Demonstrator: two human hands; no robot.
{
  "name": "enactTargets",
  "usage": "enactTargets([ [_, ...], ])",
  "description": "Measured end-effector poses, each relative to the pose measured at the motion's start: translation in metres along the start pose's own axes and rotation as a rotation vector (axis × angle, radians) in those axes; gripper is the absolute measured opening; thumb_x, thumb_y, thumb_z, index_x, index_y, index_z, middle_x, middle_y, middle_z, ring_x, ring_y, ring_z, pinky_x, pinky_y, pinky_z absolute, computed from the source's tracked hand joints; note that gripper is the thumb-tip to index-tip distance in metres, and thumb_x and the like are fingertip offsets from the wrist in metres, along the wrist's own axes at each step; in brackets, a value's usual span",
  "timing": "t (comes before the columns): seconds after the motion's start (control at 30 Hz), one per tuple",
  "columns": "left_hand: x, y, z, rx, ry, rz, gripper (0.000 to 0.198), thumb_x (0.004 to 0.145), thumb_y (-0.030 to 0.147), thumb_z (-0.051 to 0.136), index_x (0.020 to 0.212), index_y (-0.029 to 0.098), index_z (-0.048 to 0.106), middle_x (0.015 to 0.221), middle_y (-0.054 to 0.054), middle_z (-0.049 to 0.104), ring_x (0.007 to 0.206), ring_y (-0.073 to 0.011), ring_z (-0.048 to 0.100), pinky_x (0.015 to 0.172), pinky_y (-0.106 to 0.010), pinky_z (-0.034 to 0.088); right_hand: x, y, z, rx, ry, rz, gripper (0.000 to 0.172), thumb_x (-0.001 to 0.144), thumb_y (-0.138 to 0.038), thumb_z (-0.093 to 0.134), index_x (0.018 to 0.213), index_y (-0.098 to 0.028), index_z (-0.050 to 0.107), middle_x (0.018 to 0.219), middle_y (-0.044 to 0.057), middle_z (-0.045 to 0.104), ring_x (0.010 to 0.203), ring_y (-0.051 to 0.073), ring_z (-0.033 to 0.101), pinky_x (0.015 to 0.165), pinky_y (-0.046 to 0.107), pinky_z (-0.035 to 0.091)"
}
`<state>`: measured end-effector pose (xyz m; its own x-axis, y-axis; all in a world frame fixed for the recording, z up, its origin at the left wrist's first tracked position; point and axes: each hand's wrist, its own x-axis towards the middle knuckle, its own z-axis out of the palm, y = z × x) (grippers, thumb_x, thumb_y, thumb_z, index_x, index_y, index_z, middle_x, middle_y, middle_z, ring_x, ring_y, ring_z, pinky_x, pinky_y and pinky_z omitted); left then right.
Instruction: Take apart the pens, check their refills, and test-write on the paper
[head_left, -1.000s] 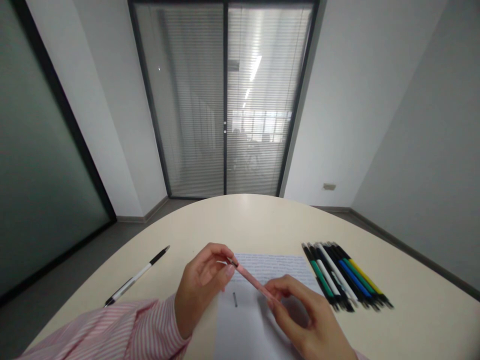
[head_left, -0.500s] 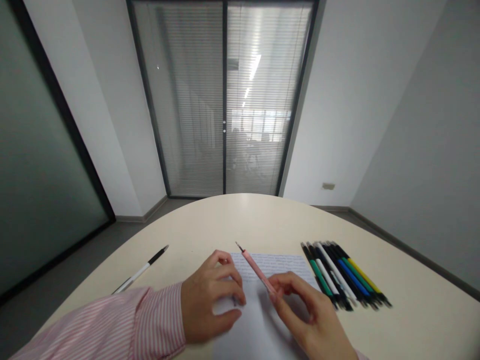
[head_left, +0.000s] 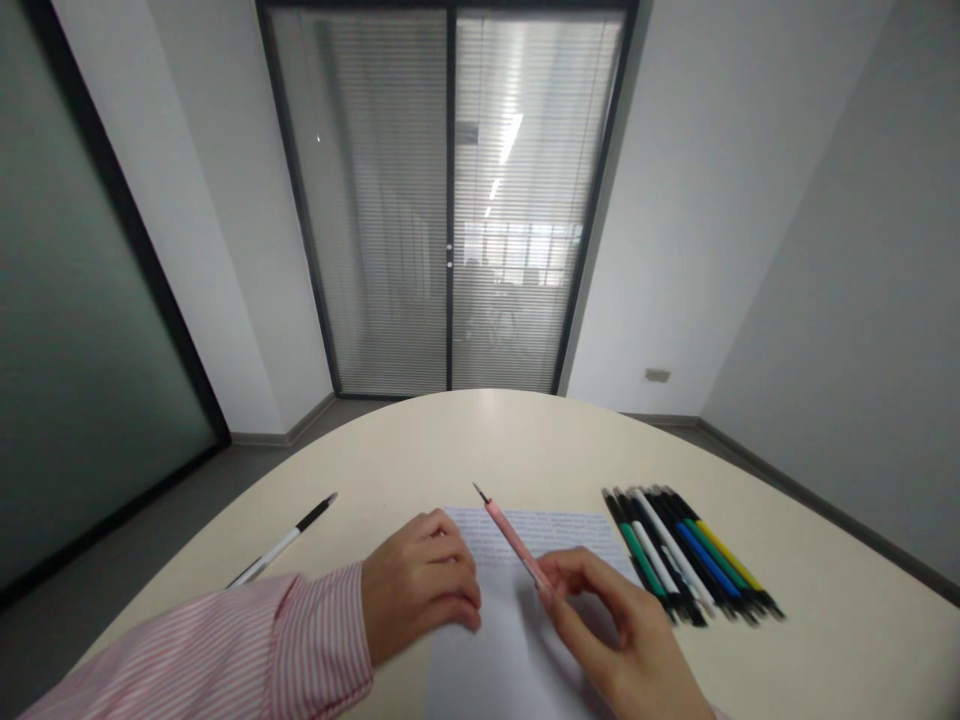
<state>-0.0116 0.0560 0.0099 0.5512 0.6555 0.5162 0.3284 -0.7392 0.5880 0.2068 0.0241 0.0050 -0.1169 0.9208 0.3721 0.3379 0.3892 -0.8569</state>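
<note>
My right hand (head_left: pixel 607 630) pinches a slim pink pen (head_left: pixel 512 538) near its lower end, with the dark tip pointing up and away over a handwritten sheet of paper (head_left: pixel 555 530). My left hand (head_left: pixel 420 585) rests on the sheet's left side, fingers curled and apart from the pen. A small grey piece seen on the sheet earlier does not show now, and those fingers cover that spot. I cannot tell whether they hold it.
A row of several black pens with colored barrels (head_left: pixel 682 555) lies right of the sheet. A black-and-white pen (head_left: pixel 283 542) lies to the left. All rest on a cream rounded table (head_left: pixel 487 430), with a blinded glass door (head_left: pixel 450 200) beyond.
My left hand has let go of the pen's tip end and moved down onto the sheet, over the small grey piece. The pen now stays in my right hand alone.
</note>
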Motion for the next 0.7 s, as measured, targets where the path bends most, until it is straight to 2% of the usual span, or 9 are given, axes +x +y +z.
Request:
enactTargets([
  [0.1, 0.006, 0.002, -0.005, -0.337, 0.231, -0.363, 0.013, 0.073, 0.025, 0.073, 0.064, 0.018, 0.068, 0.062, -0.001, 0.066, 0.064, -0.0164, 0.057, 0.064, -0.027, 0.043, 0.000, -0.001, -0.001, -0.014, -0.018, 0.009, 0.013, 0.081, -0.033, 0.058, 0.080, -0.022, 0.066, 0.071, 0.000, 0.066, 0.071, 0.019, 0.061, 0.068, 0.027, 0.045],
  [0.17, 0.011, 0.000, -0.009, -0.429, 0.362, -0.496, 0.015, 0.076, 0.028, 0.068, 0.067, 0.017, 0.065, 0.063, 0.000, 0.065, 0.062, -0.0146, 0.058, 0.060, -0.024, 0.044, 0.000, -0.002, -0.001, -0.036, -0.043, 0.023, 0.013, 0.081, -0.032, 0.056, 0.080, -0.022, 0.065, 0.069, 0.000, 0.066, 0.068, 0.019, 0.060, 0.066, 0.028, 0.044],
  [0.27, 0.014, -0.003, -0.011, -0.510, 0.466, -0.560, 0.021, 0.080, 0.036, 0.065, 0.074, 0.015, 0.064, 0.072, -0.003, 0.069, 0.068, -0.0140, 0.060, 0.063, -0.022, 0.044, 0.000, -0.004, -0.001, -0.067, -0.088, 0.047, 0.013, 0.079, -0.030, 0.055, 0.079, -0.021, 0.064, 0.067, -0.001, 0.064, 0.064, 0.018, 0.058, 0.061, 0.028, 0.043],
  [0.47, 0.012, -0.002, -0.006, -0.662, 0.578, -0.615, 0.029, 0.077, 0.043, 0.069, 0.077, 0.014, 0.067, 0.076, -0.004, 0.069, 0.070, -0.0119, 0.059, 0.066, -0.020, 0.045, 0.001, -0.004, 0.000, -0.109, -0.135, 0.084, 0.009, 0.071, -0.023, 0.056, 0.074, -0.021, 0.065, 0.061, -0.001, 0.062, 0.056, 0.016, 0.054, 0.052, 0.027, 0.038],
  [0.7, 0.014, 0.002, -0.006, -0.748, 0.572, -0.605, 0.028, 0.073, 0.041, 0.075, 0.072, 0.013, 0.068, 0.072, -0.003, 0.068, 0.066, -0.0104, 0.057, 0.064, -0.018, 0.046, 0.000, 0.003, 0.000, -0.129, -0.178, 0.097, 0.011, 0.072, -0.021, 0.054, 0.076, -0.020, 0.065, 0.061, -0.001, 0.060, 0.056, 0.017, 0.053, 0.051, 0.027, 0.037],
])
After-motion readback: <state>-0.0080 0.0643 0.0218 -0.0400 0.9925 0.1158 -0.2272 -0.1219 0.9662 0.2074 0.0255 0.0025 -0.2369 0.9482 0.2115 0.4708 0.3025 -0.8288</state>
